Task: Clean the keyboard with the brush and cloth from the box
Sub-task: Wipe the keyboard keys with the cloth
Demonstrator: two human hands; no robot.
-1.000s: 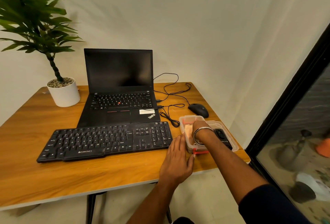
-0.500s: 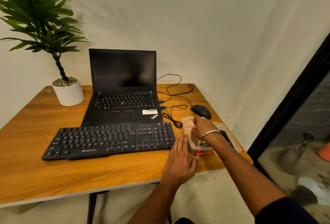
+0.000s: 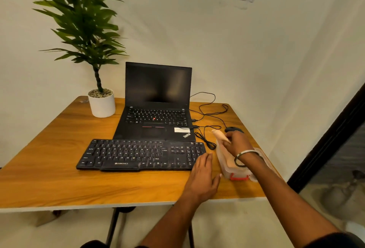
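Note:
A black keyboard (image 3: 141,155) lies flat near the table's front, in front of the laptop. To its right stands a clear plastic box (image 3: 235,170) with a red clasp. My right hand (image 3: 237,143), with a metal bangle on the wrist, is above the box and grips a pale peach cloth (image 3: 219,135) that sticks up out of my fingers. More peach cloth shows inside the box. My left hand (image 3: 203,176) rests flat on the table, fingers apart, between the keyboard's right end and the box. No brush can be seen.
An open black laptop (image 3: 158,113) sits behind the keyboard. A potted plant (image 3: 101,103) is at the back left. A black mouse (image 3: 234,129) and loose cables (image 3: 207,121) lie behind the box. The table's right edge runs close beside the box.
My right hand has risen out of the box, pulling the peach cloth up with it. My left hand stays beside the box. The camera has tilted upward.

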